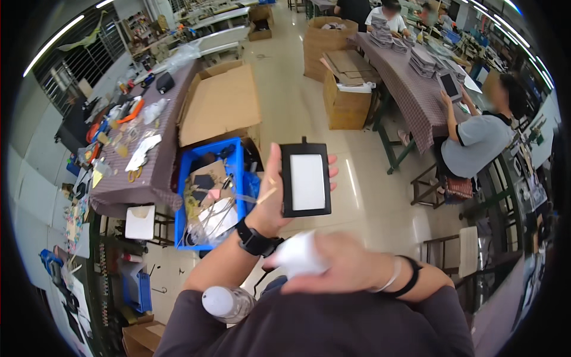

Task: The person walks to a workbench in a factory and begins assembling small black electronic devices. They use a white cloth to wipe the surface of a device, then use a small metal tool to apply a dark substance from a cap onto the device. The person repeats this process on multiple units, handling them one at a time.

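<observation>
My left hand (270,205) is raised in front of me, its palm behind a flat black card holder (286,178) with a white window or insert (308,181). The thumb lies along one side and fingertips show past the other. A thin pale strip (266,195) lies by the thumb. Nearer my body, my right hand (351,262) is blurred by motion and closed round a white wad (300,254), which looks like cloth or paper. It is apart from the holder. Beside my left forearm is a clear bottle with a white cap (217,301).
A blue crate (180,223) of scraps stands left of my hand, by a large open carton (221,104). A cluttered cloth-covered table (113,193) is at left. At right, a person (479,143) sits at another table (410,113), holding a dark-framed panel (449,85). Stools stand on both sides.
</observation>
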The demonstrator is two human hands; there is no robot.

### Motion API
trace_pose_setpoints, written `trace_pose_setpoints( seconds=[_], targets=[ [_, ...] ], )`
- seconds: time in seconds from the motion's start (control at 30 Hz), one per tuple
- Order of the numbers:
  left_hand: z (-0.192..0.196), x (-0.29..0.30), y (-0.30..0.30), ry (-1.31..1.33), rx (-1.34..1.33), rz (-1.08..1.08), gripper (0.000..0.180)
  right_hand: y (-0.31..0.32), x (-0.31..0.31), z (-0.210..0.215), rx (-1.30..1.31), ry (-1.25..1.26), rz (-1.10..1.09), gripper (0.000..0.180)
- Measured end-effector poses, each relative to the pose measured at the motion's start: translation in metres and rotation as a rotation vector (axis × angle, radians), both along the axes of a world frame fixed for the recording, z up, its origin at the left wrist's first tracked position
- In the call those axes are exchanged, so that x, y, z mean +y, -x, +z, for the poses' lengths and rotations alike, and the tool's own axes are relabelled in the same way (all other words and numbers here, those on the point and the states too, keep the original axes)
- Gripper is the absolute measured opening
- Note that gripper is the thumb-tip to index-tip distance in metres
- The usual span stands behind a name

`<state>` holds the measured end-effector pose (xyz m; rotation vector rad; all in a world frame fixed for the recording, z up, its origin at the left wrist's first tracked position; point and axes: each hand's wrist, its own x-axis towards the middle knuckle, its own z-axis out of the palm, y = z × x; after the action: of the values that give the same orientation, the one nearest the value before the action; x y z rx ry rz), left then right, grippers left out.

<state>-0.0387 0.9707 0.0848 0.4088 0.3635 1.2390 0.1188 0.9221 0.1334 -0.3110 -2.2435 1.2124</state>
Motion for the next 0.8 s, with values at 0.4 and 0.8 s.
trace_pose_setpoints(
  seconds=[0.4,0.8],
  targets=[
    [0.017,0.391,0.079,-0.059,0.126,0.197,0.081,0.054,0.508,-0.035,0.063,-0.526,-0.695,0.011],
    [0.006,0.775,0.268,-0.037,-0.229,0.081,0.071,0.250,0.918,-0.019,0.120,-0.821,-0.463,0.027]
  ],
)
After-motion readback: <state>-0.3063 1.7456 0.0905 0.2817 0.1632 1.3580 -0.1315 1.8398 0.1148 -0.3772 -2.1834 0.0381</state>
